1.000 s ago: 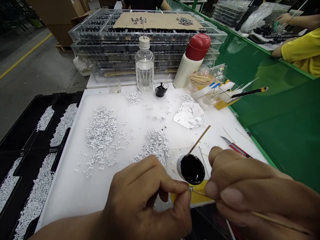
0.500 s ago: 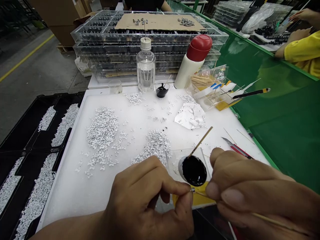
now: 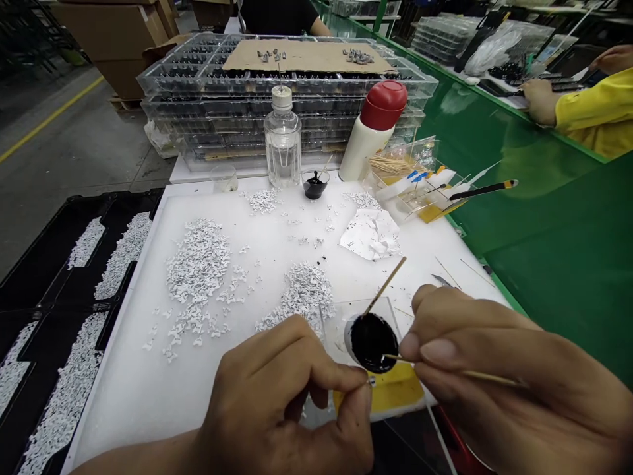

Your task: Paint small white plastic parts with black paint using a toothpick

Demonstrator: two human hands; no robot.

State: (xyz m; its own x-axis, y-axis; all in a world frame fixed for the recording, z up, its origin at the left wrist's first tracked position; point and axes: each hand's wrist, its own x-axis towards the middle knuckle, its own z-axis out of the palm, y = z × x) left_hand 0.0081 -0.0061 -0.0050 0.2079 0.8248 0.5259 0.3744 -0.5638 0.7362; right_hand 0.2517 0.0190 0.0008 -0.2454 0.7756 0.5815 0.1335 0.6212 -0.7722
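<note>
My left hand [image 3: 291,396] pinches a tiny white part [image 3: 372,380] between thumb and forefinger, just in front of a small cup of black paint [image 3: 374,343]. In my right hand [image 3: 499,369] is a thin wooden stick [image 3: 395,357], held like a pen. Its tip lies over the near side of the black paint; whether it touches the surface I cannot tell. A second stick [image 3: 388,280] leans out of the cup. Under the cup is a clear plate [image 3: 393,316] with a yellow patch [image 3: 395,389] in front. Beyond my left hand lies a pile of small white parts [image 3: 306,290].
A larger pile of white parts [image 3: 198,260] spreads over the left of the white board [image 3: 133,369]. Behind stand a clear bottle [image 3: 283,142], a red-capped flask [image 3: 373,128] and stacked clear trays [image 3: 208,119]. A green partition [image 3: 548,231] runs along the right; a co-worker's yellow sleeve [image 3: 593,109] shows beyond.
The stick's tip in my right hand has moved from the tiny white part to over the black paint. My left hand keeps its pinch. The view has shifted slightly.
</note>
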